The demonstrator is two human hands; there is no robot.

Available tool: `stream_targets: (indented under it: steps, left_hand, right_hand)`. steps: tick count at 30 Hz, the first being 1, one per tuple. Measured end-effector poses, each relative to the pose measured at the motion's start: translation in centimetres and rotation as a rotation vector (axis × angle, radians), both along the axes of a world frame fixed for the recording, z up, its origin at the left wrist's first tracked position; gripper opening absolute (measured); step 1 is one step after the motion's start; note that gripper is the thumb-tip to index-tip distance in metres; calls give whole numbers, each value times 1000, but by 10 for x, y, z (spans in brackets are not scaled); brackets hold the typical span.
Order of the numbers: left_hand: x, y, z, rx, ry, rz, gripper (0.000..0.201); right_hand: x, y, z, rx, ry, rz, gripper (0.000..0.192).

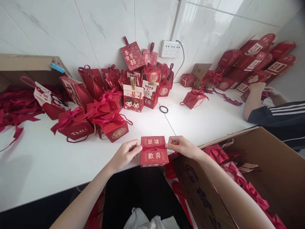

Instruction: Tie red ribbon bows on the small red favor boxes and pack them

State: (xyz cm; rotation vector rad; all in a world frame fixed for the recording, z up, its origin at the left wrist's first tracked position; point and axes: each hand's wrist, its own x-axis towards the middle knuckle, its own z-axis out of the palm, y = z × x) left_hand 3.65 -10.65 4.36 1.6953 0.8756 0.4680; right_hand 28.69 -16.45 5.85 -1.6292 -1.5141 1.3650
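Note:
A small red gift box [154,159] with gold Chinese characters on its two top flaps rests at the front edge of the white table. A red ribbon [153,147] crosses the middle of its top from side to side. My left hand [127,152] is closed at the box's left side, thumb and finger pinching the ribbon's end there. On the opposite side my right hand [182,145] pinches the ribbon close to the box's edge. The fingertips partly hide both ends of the ribbon.
Ribbon-tied red boxes [116,127] and handled bags crowd the table's back left. A carton [28,60] with loose ribbons stands left; another carton [274,156] of boxes is under my right arm. A black ring [163,109] lies mid-table. Another person's arm [254,98] works beside stacked boxes.

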Motion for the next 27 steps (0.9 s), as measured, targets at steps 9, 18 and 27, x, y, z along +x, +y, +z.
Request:
stream_targets:
  steps: [9, 18, 27]
  left_hand:
    - [8, -7, 13, 7, 21, 67, 31]
    - [-1, -13, 41, 370, 200, -67, 19]
    - [4, -10, 62, 748, 366, -171, 22]
  right_hand:
    - [-14, -9, 33, 187, 230, 62, 30]
    - [-43, 1, 9, 432, 61, -112, 21]
    - [-49, -2, 1, 573, -73, -35, 20]
